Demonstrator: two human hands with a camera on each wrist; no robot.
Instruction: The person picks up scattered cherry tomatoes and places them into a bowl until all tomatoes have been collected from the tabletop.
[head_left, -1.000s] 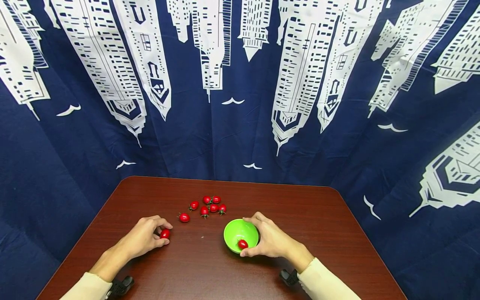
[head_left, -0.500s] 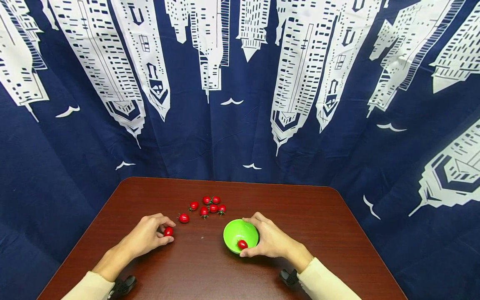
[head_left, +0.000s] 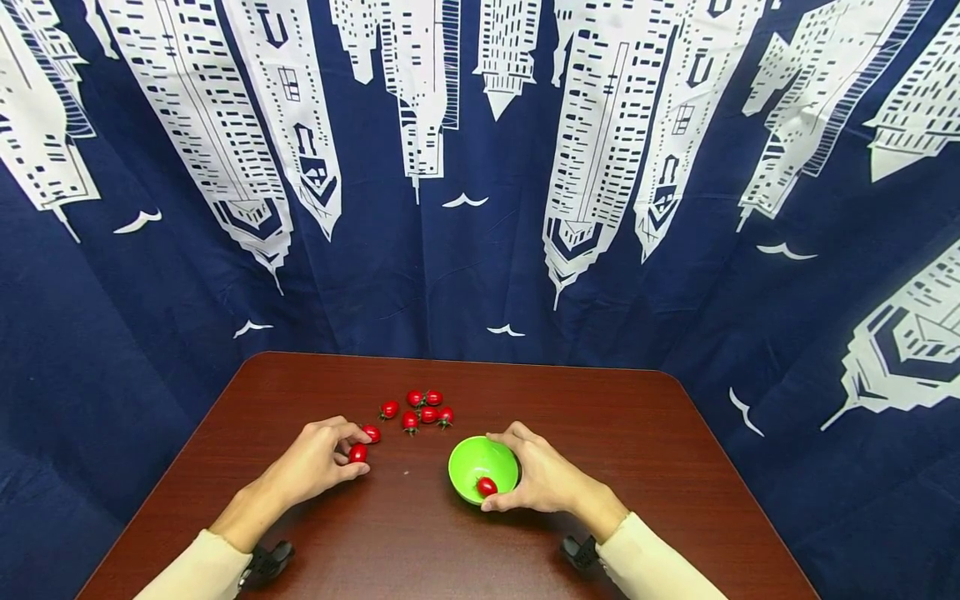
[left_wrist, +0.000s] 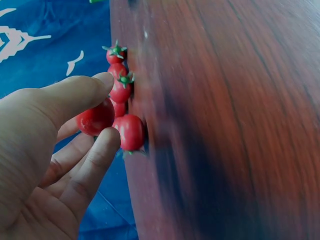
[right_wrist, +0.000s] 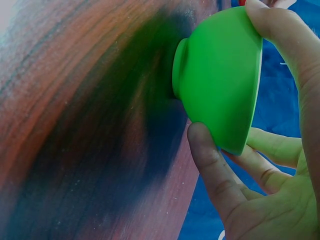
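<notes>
Between the thumb and fingertips of my left hand [head_left: 322,460] a red cherry tomato [head_left: 357,452] is pinched; the left wrist view shows the pinched tomato [left_wrist: 95,119] close up. Just beyond those fingertips lies another cherry tomato [head_left: 372,434], partly overlapped by them in the head view. My right hand [head_left: 546,477] grips a small green bowl [head_left: 474,458] by its right side, thumb at the near rim and fingers round the far side. Inside the bowl rests one cherry tomato [head_left: 486,487]. From the right wrist, the bowl's smooth outer wall [right_wrist: 220,80] and foot are visible.
Several cherry tomatoes [head_left: 428,414] with green stems sit grouped behind the hands, and a single tomato [head_left: 388,409] lies left of them. The brown wooden table [head_left: 570,400] ends at a navy curtain [head_left: 480,275] with white building prints.
My left hand has moved right and slightly away with its cherry tomato, up to the nearest loose one. The right hand and bowl have stayed in place.
</notes>
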